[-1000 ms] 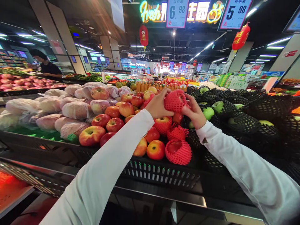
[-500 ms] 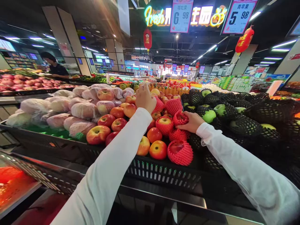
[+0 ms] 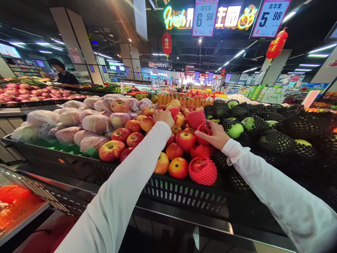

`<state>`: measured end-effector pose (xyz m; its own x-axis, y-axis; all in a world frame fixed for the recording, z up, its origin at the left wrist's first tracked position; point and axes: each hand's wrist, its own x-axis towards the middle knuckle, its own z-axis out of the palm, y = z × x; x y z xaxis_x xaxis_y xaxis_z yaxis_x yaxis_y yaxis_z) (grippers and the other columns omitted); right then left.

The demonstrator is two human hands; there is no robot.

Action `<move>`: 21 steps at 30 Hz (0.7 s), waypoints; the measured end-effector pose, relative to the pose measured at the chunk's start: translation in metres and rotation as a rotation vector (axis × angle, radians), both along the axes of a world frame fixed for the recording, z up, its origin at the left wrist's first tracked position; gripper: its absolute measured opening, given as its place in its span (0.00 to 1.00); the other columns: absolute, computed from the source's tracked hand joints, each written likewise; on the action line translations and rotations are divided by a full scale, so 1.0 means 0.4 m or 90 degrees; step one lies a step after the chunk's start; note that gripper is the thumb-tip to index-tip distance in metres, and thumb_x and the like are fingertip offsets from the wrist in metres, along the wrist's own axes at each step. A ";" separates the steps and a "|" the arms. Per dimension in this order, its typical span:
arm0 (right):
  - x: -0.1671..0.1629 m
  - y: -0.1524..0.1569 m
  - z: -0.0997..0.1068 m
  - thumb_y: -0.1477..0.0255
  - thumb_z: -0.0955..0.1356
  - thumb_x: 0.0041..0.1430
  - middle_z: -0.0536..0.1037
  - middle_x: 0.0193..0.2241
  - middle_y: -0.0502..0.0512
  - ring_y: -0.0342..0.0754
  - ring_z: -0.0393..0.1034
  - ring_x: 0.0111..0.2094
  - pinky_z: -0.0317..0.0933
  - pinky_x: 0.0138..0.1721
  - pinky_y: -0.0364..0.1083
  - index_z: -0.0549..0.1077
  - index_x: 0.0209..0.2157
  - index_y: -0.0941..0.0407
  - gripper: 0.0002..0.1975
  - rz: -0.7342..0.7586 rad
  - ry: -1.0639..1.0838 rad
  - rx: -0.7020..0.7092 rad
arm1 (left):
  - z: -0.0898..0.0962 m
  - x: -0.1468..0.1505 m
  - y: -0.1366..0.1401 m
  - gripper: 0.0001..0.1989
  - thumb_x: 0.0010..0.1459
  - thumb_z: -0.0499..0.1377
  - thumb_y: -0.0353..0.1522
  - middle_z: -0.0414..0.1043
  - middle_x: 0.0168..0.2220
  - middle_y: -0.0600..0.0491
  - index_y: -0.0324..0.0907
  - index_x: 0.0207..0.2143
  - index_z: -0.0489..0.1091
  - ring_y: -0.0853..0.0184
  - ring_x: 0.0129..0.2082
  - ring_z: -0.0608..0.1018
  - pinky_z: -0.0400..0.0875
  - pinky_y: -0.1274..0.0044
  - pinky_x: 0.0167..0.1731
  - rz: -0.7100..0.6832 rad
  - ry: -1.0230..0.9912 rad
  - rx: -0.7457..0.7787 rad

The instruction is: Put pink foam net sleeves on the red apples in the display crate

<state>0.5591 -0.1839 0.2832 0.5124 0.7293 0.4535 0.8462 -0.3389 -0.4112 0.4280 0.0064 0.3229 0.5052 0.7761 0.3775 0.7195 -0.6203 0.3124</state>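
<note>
My left hand reaches over the heap of bare red-yellow apples, its fingers curled down and mostly hidden. Just beyond it shows a patch of red; I cannot make out whether the hand holds it. My right hand is closed round an apple in a red foam net, thumb on the near side and fingers behind. Close by lie another netted apple, one at the front corner, and a red net farther back.
Plastic-wrapped fruit fills the left of the black crate. Green apples in black nets are heaped at right. Price signs hang overhead. A person stands behind the produce at far left.
My left hand has lowered into the apples, and the red net beside it has shifted back, uncovering bare apples. My right hand has moved slightly up, its fingers round the netted apple.
</note>
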 end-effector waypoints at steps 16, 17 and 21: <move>0.021 0.024 0.025 0.56 0.80 0.34 0.81 0.34 0.51 0.49 0.74 0.35 0.71 0.43 0.53 0.76 0.34 0.54 0.25 0.240 0.337 0.464 | -0.016 0.053 -0.037 0.17 0.46 0.71 0.40 0.72 0.27 0.54 0.38 0.26 0.70 0.68 0.30 0.73 0.68 0.75 0.34 -0.665 -0.387 -0.158; 0.020 0.022 0.029 0.59 0.80 0.35 0.81 0.33 0.51 0.48 0.73 0.34 0.72 0.43 0.52 0.76 0.32 0.54 0.22 0.240 0.329 0.484 | -0.013 0.053 -0.032 0.15 0.48 0.70 0.38 0.72 0.27 0.54 0.38 0.26 0.70 0.68 0.30 0.73 0.69 0.75 0.35 -0.607 -0.416 -0.158; 0.017 0.019 0.035 0.66 0.77 0.37 0.75 0.22 0.45 0.43 0.67 0.26 0.70 0.36 0.47 0.70 0.20 0.53 0.14 0.236 0.291 0.550 | -0.007 0.047 -0.008 0.10 0.54 0.66 0.36 0.76 0.36 0.49 0.39 0.31 0.72 0.63 0.39 0.77 0.70 0.72 0.45 -0.311 -0.443 -0.097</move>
<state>0.5661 -0.1764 0.2972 0.5770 0.3948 0.7150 0.5401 0.4722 -0.6966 0.4466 0.0033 0.3200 0.4878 0.5999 0.6342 -0.0022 -0.7256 0.6881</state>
